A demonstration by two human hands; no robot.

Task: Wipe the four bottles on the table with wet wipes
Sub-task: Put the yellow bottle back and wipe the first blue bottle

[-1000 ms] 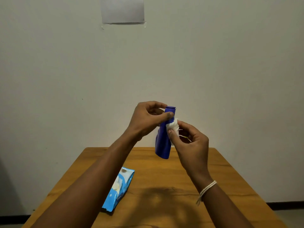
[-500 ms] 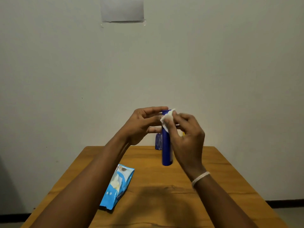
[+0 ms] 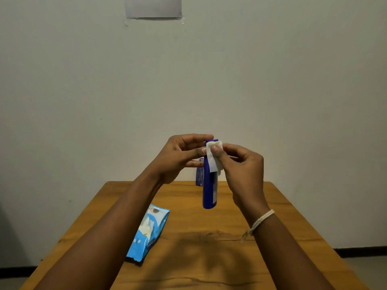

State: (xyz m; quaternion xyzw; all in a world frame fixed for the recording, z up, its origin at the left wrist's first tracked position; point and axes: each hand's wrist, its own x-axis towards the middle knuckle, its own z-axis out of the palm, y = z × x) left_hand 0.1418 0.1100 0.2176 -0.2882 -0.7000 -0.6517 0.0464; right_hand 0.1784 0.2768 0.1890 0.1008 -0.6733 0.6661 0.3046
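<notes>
While the left hand (image 3: 178, 158) holds a blue bottle (image 3: 209, 185) upright in the air above the table (image 3: 272, 227), its thumb and fingers curled around the bottle's top, the right hand (image 3: 240, 166) pinches a white wipe (image 3: 214, 156) between thumb and fingers and presses it against the upper part of the bottle. The wipe is folded over the bottle's cap and neck and hangs a little way down its right side. The bottle's base hangs clear of the tabletop, over the far half of the table, and a pale label strip shows along its lower right edge.

Behind the held bottle, at the far edge of the table by the wall, a second bottle (image 3: 200, 174) of a bluish-purple colour stands, mostly hidden by the held bottle and the left hand. Any other bottles cannot be made out from this view.

A light blue pack of wipes (image 3: 148, 233) lies flat on the left part of the table, just beside the left forearm, with a bit of white wipe showing at its opening. A pale string bracelet (image 3: 261, 221) circles the right wrist. A grey sheet of paper (image 3: 154, 7) is taped to the wall above
</notes>
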